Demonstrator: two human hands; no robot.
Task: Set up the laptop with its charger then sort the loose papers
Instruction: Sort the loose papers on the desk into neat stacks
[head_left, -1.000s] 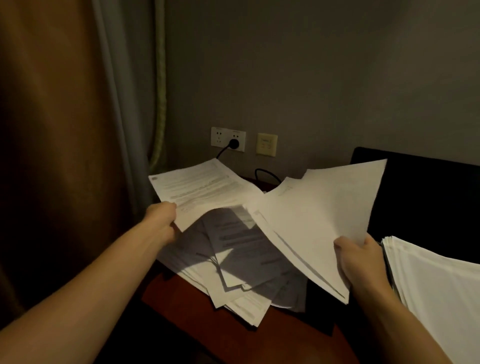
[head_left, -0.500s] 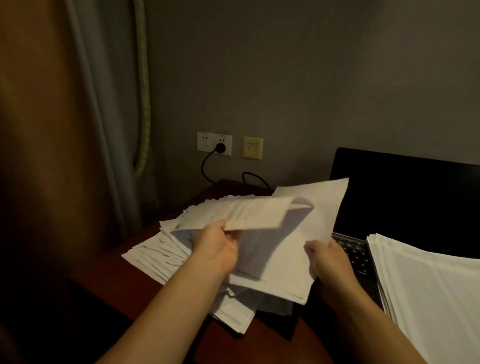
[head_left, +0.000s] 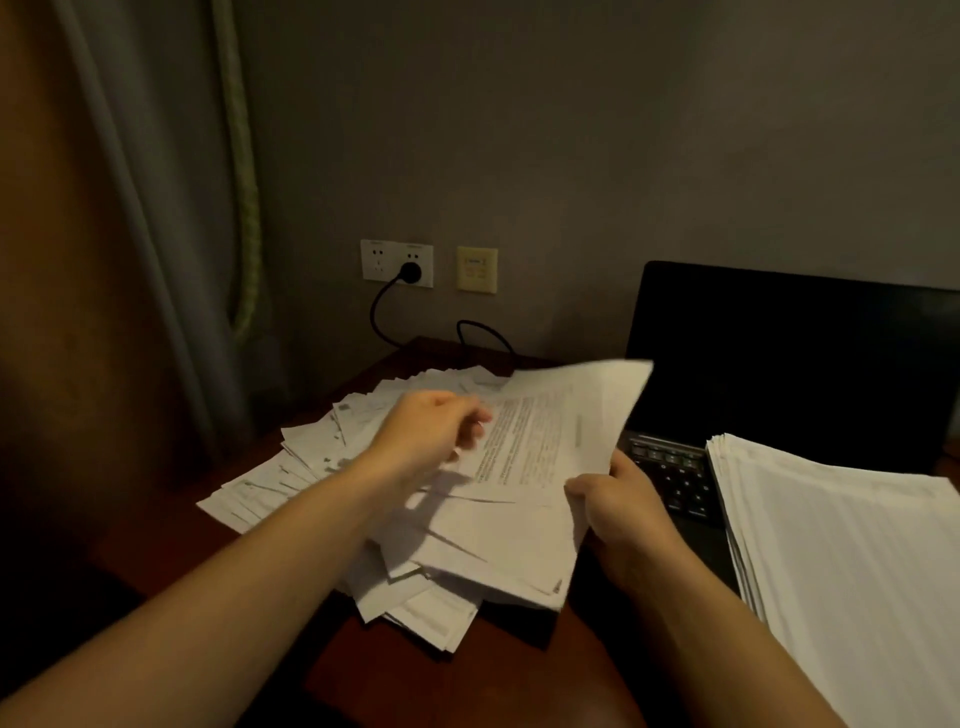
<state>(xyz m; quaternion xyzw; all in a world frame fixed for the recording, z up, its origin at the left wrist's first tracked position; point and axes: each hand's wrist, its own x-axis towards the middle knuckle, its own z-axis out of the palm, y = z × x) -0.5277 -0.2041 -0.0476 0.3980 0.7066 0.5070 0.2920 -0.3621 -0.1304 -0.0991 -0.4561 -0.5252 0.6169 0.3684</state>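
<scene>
A dim counter holds a laptop (plugged in, seemingly) beside loose papers. Sorting is underway: the right hand grips a sheaf, the left hand hovers curled, empty. Next, place it on the stack.

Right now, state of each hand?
Left hand: fingers curled over the printed sheet; whether it grips cannot be told.
Right hand: closed, holding the bundle of sheets by its lower right edge.
</scene>
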